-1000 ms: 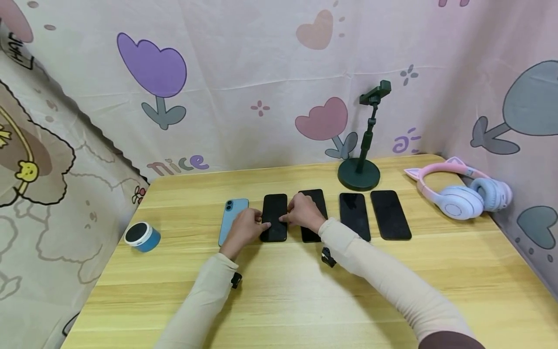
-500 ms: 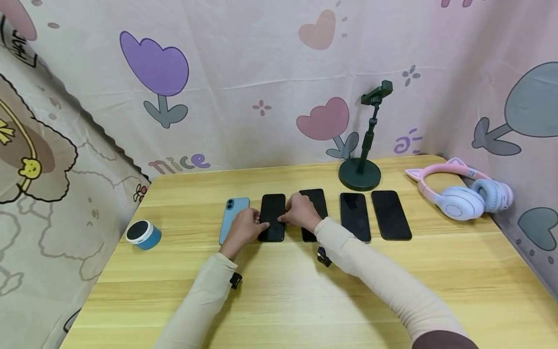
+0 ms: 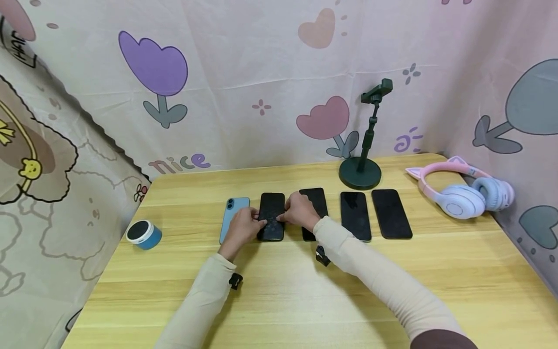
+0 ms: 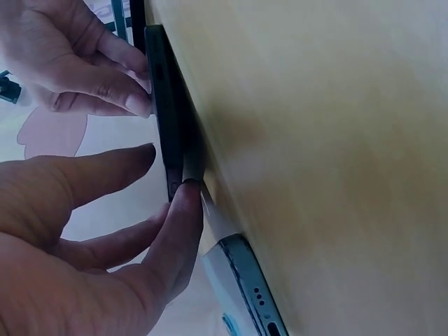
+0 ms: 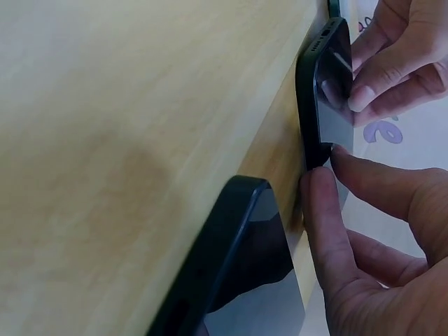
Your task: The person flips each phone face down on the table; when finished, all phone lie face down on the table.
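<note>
A black smartphone (image 3: 272,213) lies screen up in the middle left of a row of phones. My left hand (image 3: 244,227) pinches its left edge, thumb over the screen and fingers along the side. From the other side my right hand (image 3: 302,212) holds the right edge the same way, partly covering another black phone (image 3: 315,198) beneath it. The left wrist view shows the held phone's dark side (image 4: 161,98) close over the table. Just left of it, a light-blue phone (image 3: 229,218) lies camera side up, partly hidden behind my left hand.
Two more black phones, one (image 3: 355,215) beside the other (image 3: 391,213), continue the row rightward. Behind them stands a dark green phone stand (image 3: 360,173). Pink-and-white cat-ear headphones (image 3: 459,201) lie at the right, and a blue jar (image 3: 148,237) sits at the left edge.
Both hands have shifted slightly left with the black smartphone, narrowing its gap to the light-blue phone. Reflections now show on its screen. The other phones keep their places.
</note>
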### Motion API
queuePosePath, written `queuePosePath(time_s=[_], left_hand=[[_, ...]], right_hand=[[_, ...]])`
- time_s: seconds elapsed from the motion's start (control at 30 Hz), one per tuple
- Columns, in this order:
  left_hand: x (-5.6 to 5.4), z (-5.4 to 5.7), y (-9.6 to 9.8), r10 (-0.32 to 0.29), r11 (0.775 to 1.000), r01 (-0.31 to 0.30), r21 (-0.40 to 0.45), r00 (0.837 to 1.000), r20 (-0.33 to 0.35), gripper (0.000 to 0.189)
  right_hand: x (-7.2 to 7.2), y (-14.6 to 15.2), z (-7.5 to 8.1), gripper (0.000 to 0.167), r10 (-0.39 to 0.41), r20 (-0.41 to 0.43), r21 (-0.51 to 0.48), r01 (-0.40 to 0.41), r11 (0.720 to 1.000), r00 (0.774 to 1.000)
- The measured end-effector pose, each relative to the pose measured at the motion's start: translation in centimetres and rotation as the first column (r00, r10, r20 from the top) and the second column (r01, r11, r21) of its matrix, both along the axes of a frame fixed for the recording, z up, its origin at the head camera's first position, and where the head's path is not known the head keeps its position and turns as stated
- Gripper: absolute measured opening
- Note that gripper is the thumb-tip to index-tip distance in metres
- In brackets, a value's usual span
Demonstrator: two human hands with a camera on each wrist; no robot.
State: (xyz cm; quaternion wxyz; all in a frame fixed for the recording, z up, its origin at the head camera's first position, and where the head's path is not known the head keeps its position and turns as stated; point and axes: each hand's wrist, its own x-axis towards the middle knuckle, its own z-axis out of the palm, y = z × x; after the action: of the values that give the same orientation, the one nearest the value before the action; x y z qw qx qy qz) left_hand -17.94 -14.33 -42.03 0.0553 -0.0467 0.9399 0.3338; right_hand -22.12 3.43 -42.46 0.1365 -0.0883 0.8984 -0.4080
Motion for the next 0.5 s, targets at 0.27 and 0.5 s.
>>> queuePosePath(time_s=[0.27,0.5], left_hand=[[0.22,0.12,-0.38,0.021,0.999,-0.021,0.042,1.000,-0.009,0.032],[0.49,0.44,-0.91,0.018,0.993,-0.018,0.113,1.000,0.001,0.033]], right_hand=[[0.01,-0.04,-0.01,0.020,-0.003,0.006,-0.035,0.004,0.999,1.000],[0.14,-0.37,-0.06,0.022,-0.003,0.003,-0.055,0.003,0.998,1.000]])
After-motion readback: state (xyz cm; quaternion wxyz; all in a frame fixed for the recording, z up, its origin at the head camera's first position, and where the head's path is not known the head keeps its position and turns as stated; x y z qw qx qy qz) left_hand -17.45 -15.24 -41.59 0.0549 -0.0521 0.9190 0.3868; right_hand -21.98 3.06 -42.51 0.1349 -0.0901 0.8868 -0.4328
